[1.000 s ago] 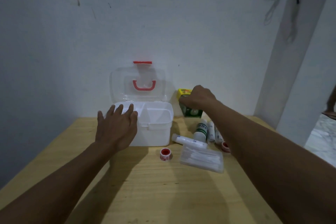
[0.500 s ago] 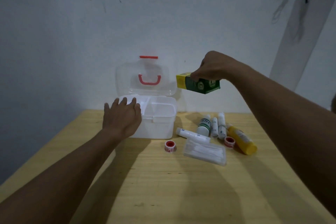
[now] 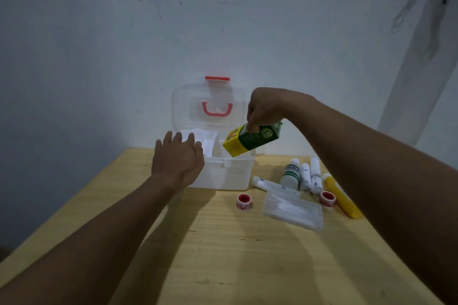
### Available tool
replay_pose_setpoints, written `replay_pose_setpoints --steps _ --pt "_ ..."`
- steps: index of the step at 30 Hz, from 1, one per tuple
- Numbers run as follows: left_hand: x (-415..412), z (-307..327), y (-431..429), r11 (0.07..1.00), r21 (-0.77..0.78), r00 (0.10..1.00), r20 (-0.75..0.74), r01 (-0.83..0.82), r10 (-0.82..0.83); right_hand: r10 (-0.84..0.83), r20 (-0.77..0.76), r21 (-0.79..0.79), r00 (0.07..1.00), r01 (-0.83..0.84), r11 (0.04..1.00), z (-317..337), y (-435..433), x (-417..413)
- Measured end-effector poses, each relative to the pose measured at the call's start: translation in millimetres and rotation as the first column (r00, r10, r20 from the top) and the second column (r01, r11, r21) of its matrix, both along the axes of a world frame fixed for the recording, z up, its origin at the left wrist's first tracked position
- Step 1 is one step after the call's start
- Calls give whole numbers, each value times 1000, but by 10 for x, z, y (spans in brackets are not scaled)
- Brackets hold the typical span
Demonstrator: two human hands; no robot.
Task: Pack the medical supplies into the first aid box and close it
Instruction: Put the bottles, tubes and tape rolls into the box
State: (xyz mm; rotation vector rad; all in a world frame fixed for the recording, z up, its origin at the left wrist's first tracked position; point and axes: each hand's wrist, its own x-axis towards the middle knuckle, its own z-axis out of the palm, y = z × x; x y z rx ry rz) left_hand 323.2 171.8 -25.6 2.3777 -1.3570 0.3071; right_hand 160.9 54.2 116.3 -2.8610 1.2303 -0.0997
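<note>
Head view: I am seeing the first aid box [image 3: 224, 173] sitting on the wooden table [image 3: 223, 255] against the wall, its clear lid [image 3: 209, 106] standing upright and open. The left hand [image 3: 177, 160] is lying flat, fingers spread, over the box's left front rim, gripping nothing. The right hand [image 3: 266, 109] is pinching a green and yellow carton [image 3: 252, 138] from above; the carton is hanging tilted, yellow end lowest, over the box's right compartment. To the right of the box, I am seeing a white bottle [image 3: 290, 173], white rolls [image 3: 311, 177], a yellow bottle [image 3: 342, 197], two red tape spools [image 3: 244, 202] and a clear flat case [image 3: 292, 210] lying close together on the table.
</note>
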Motion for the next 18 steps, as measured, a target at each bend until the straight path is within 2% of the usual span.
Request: replay_pose_setpoints --steps 4,18 --pt "17 -33 -23 1000 23 1000 25 -7 6 37 -30 6 999 -37 999 -114 -39 165" --pt "57 -86 -61 1000 18 998 65 -4 3 99 190 200 977 -137 970 -693 -234 443"
